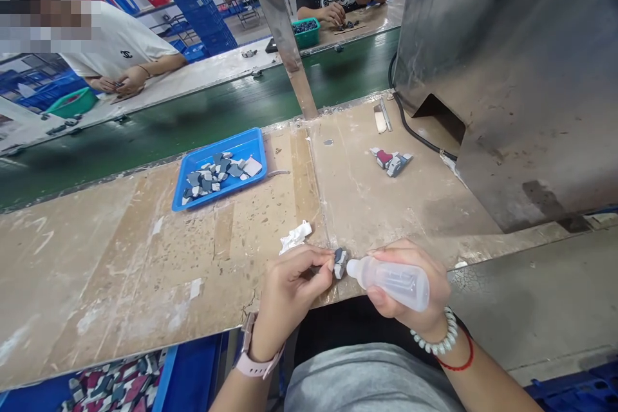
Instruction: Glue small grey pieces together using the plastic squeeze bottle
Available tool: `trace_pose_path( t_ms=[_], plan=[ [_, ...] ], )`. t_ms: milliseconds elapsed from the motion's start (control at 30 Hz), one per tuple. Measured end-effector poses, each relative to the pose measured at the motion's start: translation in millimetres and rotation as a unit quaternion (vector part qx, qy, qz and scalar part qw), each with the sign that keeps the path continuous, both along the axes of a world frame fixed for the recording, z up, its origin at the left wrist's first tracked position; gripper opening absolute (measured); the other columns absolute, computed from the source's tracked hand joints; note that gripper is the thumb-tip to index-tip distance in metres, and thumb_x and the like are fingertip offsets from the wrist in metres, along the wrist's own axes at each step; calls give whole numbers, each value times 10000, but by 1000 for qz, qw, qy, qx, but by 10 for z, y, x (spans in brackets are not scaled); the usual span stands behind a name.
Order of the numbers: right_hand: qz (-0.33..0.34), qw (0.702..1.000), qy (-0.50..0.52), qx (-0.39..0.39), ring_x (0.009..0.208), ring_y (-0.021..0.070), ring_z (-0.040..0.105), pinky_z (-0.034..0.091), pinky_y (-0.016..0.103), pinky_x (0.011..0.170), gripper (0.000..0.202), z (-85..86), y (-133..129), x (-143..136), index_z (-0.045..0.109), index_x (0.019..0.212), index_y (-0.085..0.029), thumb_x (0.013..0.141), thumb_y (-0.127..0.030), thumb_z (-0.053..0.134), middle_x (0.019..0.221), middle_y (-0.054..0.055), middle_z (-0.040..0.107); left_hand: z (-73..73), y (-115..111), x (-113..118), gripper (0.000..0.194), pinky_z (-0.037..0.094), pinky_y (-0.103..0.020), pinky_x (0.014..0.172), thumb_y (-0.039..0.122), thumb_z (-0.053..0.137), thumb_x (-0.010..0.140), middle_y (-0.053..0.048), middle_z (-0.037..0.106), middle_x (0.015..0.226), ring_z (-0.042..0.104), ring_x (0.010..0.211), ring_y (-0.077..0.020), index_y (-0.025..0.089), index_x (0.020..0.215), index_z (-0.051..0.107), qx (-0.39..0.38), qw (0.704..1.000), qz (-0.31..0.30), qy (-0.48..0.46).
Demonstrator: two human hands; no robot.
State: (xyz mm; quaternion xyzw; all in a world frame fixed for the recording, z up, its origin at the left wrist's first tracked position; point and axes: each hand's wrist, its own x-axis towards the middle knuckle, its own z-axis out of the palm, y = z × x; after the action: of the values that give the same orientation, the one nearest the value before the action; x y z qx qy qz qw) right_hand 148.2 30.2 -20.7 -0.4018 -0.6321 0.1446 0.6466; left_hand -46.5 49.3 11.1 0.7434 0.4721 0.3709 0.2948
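Observation:
My left hand (288, 286) pinches a small grey and blue part (340, 262) at the near edge of the worn workbench (120, 257). My right hand (410, 283) grips a translucent squeeze bottle (393, 280) lying sideways, its nozzle pointing left and touching the part. A crumpled white scrap (295, 236) lies just beyond my left hand.
A blue tray (251, 141) holds several grey parts at the bench's far side. A few assembled parts (391, 161) lie to the right, near a large metal housing (512, 71) and a black cable (415, 132). A green conveyor belt (193, 122) runs behind; two people work across it.

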Motion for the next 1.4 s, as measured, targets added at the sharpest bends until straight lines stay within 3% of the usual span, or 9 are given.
trace_pose_path(
  t_ms=[700,800,900,1033,1100,1233,1333,1400],
  plan=[
    [-9,1000,8,-10,624,225,682,575,347,507,218,-62,-41,-14,656,1016,-229,844,-335,740,741,54,707,-46,-19,-11,148,620,-304,737,187,665,907,-67,799,879,768,829,-209,197,797,764,12,1000,6,17],
    [-20,991,123,-42,697,227,680,597,365,581,253,-84,-46,-27,623,1045,-245,846,-366,723,814,55,682,-40,-49,-31,155,625,-320,763,202,649,931,-75,794,886,768,870,-222,197,817,754,32,999,-1,36],
    [-12,946,302,-120,811,205,673,631,342,621,359,-56,-9,27,530,1095,-285,827,-361,756,1017,57,625,-40,-96,-64,149,628,-330,828,193,616,957,-82,793,973,758,968,-227,211,927,761,61,996,-20,63],
    [37,901,368,-225,1047,235,670,636,412,880,444,3,63,243,519,944,-259,697,-284,887,1101,37,569,-110,-175,-134,194,628,-391,915,228,628,964,-101,746,1204,723,1103,-261,246,1117,745,122,985,-34,115],
    [54,894,366,-252,949,219,708,633,379,866,450,11,79,360,507,898,-247,690,-300,902,1002,19,617,-177,-210,-175,242,637,-401,924,242,619,973,-85,746,1208,713,1131,-263,260,1195,714,161,974,-31,158],
    [3,918,314,-243,744,227,737,621,326,630,309,-16,90,478,536,1055,-251,915,-488,675,820,57,719,-297,-252,-245,286,658,-335,889,239,591,988,-65,768,1130,737,1076,-229,234,1266,657,202,961,7,188],
    [-63,953,180,-237,930,271,745,625,389,751,507,-45,134,478,493,1227,-269,844,-449,772,1005,96,758,-313,-279,-246,293,663,-308,869,282,616,979,-68,770,1124,754,1020,-223,230,1266,644,192,964,34,181],
    [-84,959,66,-262,1074,304,709,593,458,886,604,-57,182,475,493,1270,-268,790,-434,819,1125,108,739,-290,-309,-205,297,670,-284,833,311,630,975,-63,773,1113,766,975,-214,246,1265,642,168,974,50,143]
  ],
)
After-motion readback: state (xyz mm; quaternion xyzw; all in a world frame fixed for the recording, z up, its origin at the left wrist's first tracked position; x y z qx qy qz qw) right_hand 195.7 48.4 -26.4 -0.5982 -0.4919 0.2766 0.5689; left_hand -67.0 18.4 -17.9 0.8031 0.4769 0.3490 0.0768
